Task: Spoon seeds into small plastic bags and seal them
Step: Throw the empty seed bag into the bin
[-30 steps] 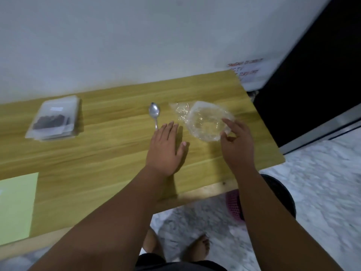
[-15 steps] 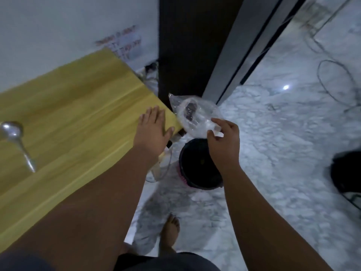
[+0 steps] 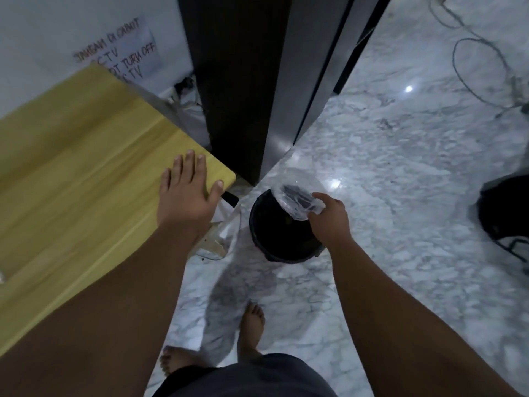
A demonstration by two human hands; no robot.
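Lately lifted off the table (image 3: 86,167), plastic bag (image 3: 294,196) hung over black bin (image 3: 274,245), centre frame, pinched by the curled fingers of right hand (image 3: 329,220). Left hand (image 3: 186,199) lay flat on the table corner, fingers spread. Probably a discard, not a filling.

The left hand (image 3: 187,193) is lying flat, fingers straight and spread, on the corner of the yellow wooden surface (image 3: 86,167). The right hand (image 3: 329,216) is gripping a crumpled clear plastic bag (image 3: 294,193) by its edge, holding it above the open black bucket (image 3: 272,239) that is standing on the marble floor (image 3: 400,181) just beside the surface's corner. Something dark is showing through the bag. A handwritten paper sign (image 3: 120,55) is hanging on the wall behind the surface, and two bare feet (image 3: 250,325) are standing below.
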